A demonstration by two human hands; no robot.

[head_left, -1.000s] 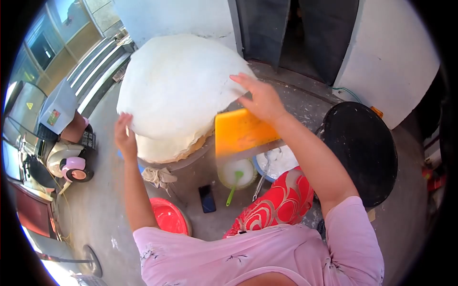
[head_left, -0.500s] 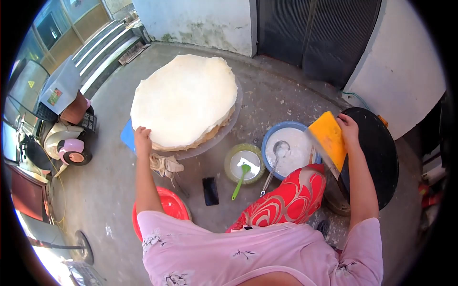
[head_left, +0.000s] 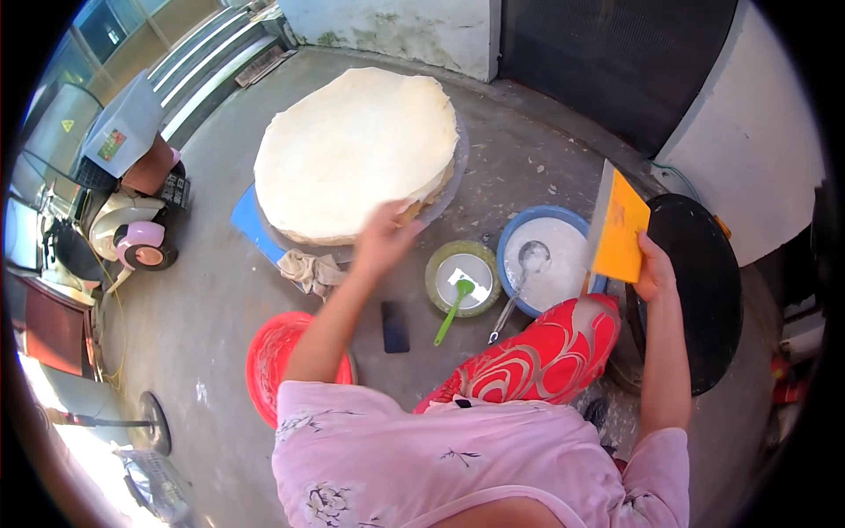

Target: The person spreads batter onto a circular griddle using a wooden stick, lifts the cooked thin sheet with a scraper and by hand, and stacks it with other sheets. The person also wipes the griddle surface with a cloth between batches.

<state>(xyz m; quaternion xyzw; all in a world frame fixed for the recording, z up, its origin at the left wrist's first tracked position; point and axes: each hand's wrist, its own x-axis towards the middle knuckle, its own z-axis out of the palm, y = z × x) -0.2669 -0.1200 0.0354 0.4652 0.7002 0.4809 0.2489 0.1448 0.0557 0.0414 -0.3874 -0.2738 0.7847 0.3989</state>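
Observation:
My right hand (head_left: 654, 266) is closed around a yellow scraper (head_left: 621, 231) with a pale edge, held up over the right side of a blue basin (head_left: 514, 231) of white batter. A metal ladle (head_left: 519, 286) leans in that basin. My left hand (head_left: 385, 242) is blurred, at the front edge of a tall stack of thin round pancakes (head_left: 352, 154); its fingers are smeared, and I cannot tell if it touches them. Right of my right hand stands a large round black griddle (head_left: 704, 308).
A greenish bowl (head_left: 436, 295) holds a green brush or spatula (head_left: 453, 310). A phone (head_left: 395, 327) lies on the floor. Nearby are a red basin (head_left: 264, 361), a crumpled cloth (head_left: 310, 269) and a blue board (head_left: 255, 224). A scooter (head_left: 141, 242) stands at left, steps (head_left: 207, 79) behind.
My left hand has moved right along the stack's front, away from its left edge. The scraper has turned more upright in my right hand. The view has shifted slightly.

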